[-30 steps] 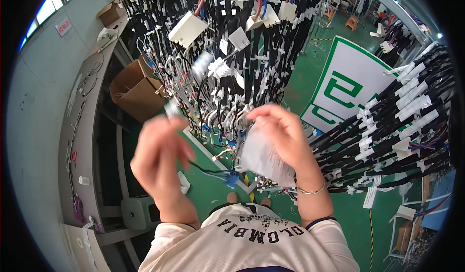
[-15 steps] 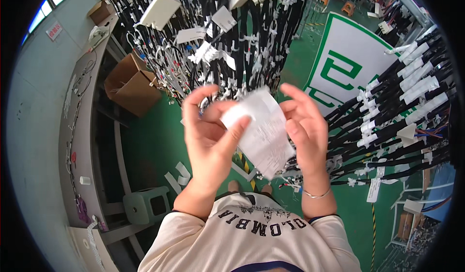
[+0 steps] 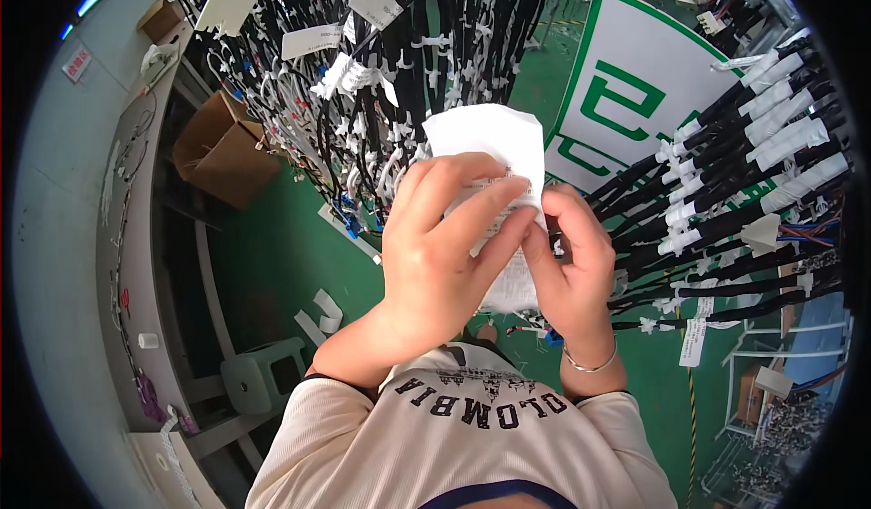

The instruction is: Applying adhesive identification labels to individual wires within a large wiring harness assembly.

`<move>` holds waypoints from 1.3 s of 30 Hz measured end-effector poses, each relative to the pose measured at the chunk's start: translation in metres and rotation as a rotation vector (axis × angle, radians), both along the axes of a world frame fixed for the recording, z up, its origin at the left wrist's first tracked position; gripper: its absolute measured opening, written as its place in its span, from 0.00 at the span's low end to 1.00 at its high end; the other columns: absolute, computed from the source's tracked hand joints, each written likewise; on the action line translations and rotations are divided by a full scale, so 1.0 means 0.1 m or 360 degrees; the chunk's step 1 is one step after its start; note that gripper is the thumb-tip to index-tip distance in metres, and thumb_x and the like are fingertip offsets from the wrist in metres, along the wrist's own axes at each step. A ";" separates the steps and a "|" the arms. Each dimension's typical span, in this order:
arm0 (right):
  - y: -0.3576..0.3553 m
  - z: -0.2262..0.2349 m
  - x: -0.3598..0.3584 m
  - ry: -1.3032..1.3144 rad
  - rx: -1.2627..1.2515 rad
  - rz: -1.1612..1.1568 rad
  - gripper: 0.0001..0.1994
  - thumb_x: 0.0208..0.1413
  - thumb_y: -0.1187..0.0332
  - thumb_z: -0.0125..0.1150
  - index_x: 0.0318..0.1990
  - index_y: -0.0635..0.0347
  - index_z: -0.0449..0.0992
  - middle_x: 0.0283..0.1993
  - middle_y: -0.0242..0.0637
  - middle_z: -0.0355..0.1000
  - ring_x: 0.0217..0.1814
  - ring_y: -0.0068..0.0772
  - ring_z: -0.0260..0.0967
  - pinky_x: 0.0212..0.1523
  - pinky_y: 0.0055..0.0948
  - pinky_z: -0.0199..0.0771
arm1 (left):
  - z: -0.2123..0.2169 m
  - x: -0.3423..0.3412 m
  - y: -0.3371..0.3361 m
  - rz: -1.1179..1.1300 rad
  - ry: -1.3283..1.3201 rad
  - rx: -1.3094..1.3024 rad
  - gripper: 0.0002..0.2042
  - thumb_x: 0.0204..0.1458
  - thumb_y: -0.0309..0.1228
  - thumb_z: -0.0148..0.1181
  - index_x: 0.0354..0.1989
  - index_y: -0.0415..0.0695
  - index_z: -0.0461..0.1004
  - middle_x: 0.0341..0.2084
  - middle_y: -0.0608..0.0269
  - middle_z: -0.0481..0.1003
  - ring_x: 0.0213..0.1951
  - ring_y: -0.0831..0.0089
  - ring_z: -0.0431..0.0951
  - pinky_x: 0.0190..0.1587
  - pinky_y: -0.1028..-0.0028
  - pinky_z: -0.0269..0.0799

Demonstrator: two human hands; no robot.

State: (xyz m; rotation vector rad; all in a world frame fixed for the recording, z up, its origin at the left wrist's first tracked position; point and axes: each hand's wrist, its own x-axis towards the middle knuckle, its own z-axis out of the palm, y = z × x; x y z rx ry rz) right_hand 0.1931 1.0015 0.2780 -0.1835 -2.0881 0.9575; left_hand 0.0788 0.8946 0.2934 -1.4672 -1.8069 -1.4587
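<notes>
— What's sitting around the white-and-green sign (image 3: pixel 635 92)?

— I'm seeing a brown cardboard box (image 3: pixel 222 151) lying well left of it, white tags (image 3: pixel 313 42) hanging between, and a white paper label (image 3: pixel 494 146) just beside it.

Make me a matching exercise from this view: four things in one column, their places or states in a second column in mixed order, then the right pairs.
Things:
1. white paper slip
2. cardboard box
3. green stool
4. bracelet

Places or states:
A. on the right wrist
B. on the green floor, lower left
C. held between left hand and right hand
D. open, beside the grey bench, upper left

Pairs: 1-C, 2-D, 3-B, 4-A
</notes>
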 end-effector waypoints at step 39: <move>0.05 0.07 -0.06 0.0070 0.0293 -0.0107 0.10 0.51 0.86 0.57 0.41 0.71 0.71 0.35 0.44 0.69 0.32 0.41 0.70 0.32 0.31 0.70 | 0.11 -0.12 -0.02 -0.0224 -0.0673 0.0091 0.09 0.44 0.14 0.62 0.35 0.35 0.80 0.30 0.61 0.81 0.31 0.74 0.81 0.35 0.80 0.75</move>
